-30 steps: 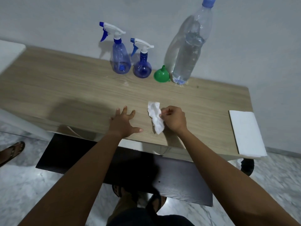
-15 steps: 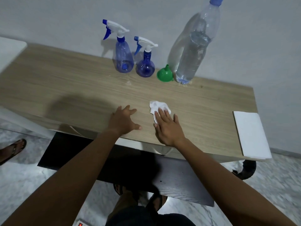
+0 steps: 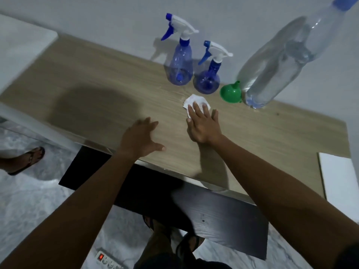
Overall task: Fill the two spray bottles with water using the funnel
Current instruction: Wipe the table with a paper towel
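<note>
1. I look down over a wooden table set against a pale wall; both of my bare arms reach forward over its near edge.
2. My right hand lies flat, fingers together and straight, pressing a white tissue onto the wood; it grips nothing, and the flat palm suits wiping a damp patch, I judge.
3. My left hand rests open near the table's front edge, fingers spread and closed on nothing; it seems placed there to steady me while I lean.
4. Two blue spray bottles stand upright by the wall, trigger heads on: a taller spray bottle on the left; a rounder spray bottle just beside it.
5. A green funnel lies mouth down, spout up, touching a large clear water bottle, which is capped in blue and mostly full.
6. The tissue sits just in front of the rounder bottle and near the funnel; all tools are grouped at the back, leaving working room in front.
7. I judge filling is not yet begun; the trigger heads must come off first.
</note>
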The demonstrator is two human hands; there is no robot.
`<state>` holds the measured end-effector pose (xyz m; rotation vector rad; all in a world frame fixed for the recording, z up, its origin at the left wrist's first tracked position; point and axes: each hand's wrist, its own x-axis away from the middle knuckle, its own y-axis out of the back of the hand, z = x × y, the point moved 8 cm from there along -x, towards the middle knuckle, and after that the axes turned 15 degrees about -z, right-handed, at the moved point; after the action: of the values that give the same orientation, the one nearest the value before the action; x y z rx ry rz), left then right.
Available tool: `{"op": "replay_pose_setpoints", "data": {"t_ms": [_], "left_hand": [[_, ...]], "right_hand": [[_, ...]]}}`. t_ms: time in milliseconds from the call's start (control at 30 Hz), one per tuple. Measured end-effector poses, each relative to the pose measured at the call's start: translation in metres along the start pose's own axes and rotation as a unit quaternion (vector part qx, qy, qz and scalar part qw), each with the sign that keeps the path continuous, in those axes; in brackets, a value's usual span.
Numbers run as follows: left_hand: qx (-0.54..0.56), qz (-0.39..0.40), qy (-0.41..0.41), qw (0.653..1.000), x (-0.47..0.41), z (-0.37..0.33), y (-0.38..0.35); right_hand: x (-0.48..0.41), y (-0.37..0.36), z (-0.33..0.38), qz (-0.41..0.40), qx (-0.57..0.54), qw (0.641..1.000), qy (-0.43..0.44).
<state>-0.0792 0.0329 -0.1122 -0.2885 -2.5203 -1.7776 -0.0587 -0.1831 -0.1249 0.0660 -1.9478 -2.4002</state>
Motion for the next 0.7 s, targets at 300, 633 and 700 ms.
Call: {"op": "replay_pose_setpoints", "data": {"t_ms": [300,633,700], "left_hand": [[0.031,-0.01,-0.022,0.999,0.004,0.036,0.012],[-0.007,-0.006,-0.026,1.0,0.003,0.042,0.015],[-0.007,0.007,-0.022,1.0,0.004,0.042,0.015]], "right_hand": [[-0.102,-0.026,0.109,0.025,-0.022,0.998,0.05],[-0.032,-0.035,0.119,0.019,-0.038,0.99,0.132],[-0.007,-0.033,0.108,0.015,-0.024,0.987,0.156]]}}
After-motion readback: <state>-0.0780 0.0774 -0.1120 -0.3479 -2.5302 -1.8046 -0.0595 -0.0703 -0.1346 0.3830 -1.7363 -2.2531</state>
